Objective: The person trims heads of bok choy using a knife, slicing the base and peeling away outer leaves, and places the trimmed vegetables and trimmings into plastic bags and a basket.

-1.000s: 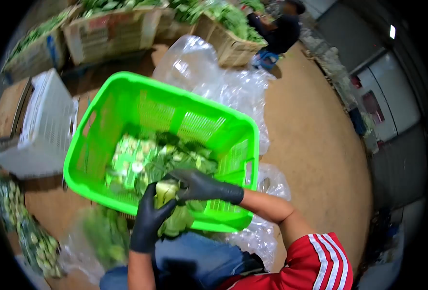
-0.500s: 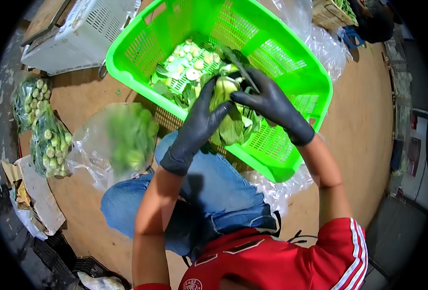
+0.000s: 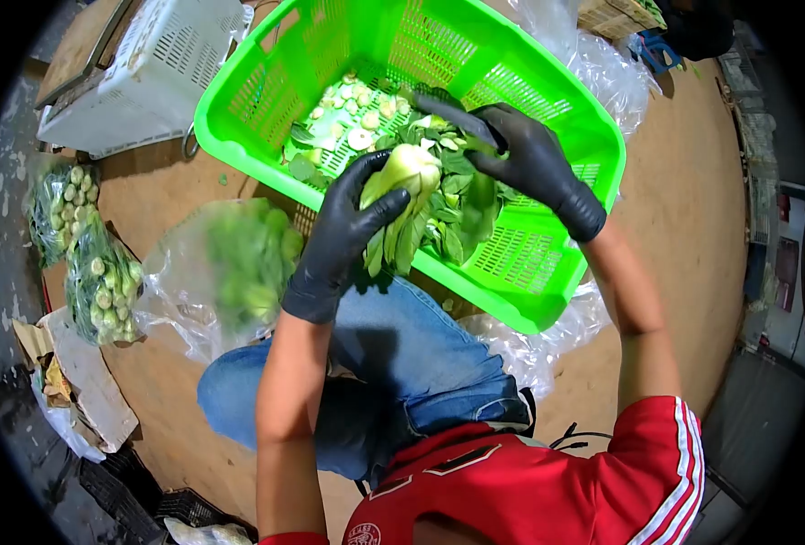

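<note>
My left hand (image 3: 340,222), in a black glove, grips a leafy green vegetable (image 3: 413,168) with its pale base turned up and its leaves hanging down. My right hand (image 3: 537,163), also gloved in black, holds a knife (image 3: 459,118) whose blade points up and left, a little apart from the vegetable. Both hands are over the near side of a bright green basket (image 3: 266,159). Cut pale ends (image 3: 360,138) and loose green leaves (image 3: 452,204) lie inside it.
Left of the basket is a white crate (image 3: 162,82). Bagged greens (image 3: 107,291) lie at the left, and more greens (image 3: 252,259) on a clear plastic bag (image 3: 177,291). Plastic sheeting (image 3: 607,77) and part of another person (image 3: 697,32) are at the upper right.
The view has tilted down. My right hand and the knife have moved away from the vegetable to the right, and my left hand has drawn slightly left with the vegetable.
</note>
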The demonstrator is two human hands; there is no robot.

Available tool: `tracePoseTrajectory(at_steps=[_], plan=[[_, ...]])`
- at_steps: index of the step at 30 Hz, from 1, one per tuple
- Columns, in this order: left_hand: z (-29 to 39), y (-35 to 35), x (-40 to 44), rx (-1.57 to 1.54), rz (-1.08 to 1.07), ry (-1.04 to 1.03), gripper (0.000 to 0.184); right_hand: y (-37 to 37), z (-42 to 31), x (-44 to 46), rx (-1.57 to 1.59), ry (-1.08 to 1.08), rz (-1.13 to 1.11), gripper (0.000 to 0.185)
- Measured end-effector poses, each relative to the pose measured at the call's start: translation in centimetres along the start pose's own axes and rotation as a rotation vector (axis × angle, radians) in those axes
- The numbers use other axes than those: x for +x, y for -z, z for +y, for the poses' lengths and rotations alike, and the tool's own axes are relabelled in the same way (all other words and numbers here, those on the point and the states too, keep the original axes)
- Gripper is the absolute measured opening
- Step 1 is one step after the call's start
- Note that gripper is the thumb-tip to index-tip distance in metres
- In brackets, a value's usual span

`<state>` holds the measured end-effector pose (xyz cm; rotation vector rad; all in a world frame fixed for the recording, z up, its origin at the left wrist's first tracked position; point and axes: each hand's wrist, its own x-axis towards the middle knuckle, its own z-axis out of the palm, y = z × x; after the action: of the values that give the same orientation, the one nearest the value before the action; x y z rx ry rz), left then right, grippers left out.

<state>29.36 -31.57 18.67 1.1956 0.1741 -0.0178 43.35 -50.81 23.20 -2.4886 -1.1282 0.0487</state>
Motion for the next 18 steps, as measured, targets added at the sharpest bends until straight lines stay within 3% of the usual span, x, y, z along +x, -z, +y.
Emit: tracePoseTrajectory(at_steps=[3,9,12,13,14,16,18], plan=[[0.1,-0.4,-0.2,0.069,0.012,-0.061,0.046,-0.5,-0.8,-2.0,-0.052,0.018,0.08,0.02],[0.2,-1.1,-0.7,0.062,0.023,-0.12,0.044,-0.9,-3.5,-2.3,0.026,0.101,-0.044,0.015],[0.9,-1.1,-0.9,0.033,-0.011,-0.04,0.044,-3.1,-0.5,-2.4,0.073,-0.052,-0.225,0.018],[0.7,-0.8,-1.5,0.02,-0.011,-0.047,0.044,-3.7,0.8,-2.2,0.099,-0.23,-0.309,0.021],[1.4,-1.2,-2.1,-0.025,-0.006,-0.019,0.044,-4.4,2.3,-2.5,0.064,-0.184,-0.27,0.021],[1.5,-1.5,-2.1,0.213,-0.023,-0.109,0.05,-2.9,1.1,-2.3,0.212,-0.298,-0.206,0.029],[1.0,-1.9,-2.3,0.214,0.041,-0.065,0.064,-2.1,-1.0,-2.1,0.997,-0.214,-0.089,0.044]])
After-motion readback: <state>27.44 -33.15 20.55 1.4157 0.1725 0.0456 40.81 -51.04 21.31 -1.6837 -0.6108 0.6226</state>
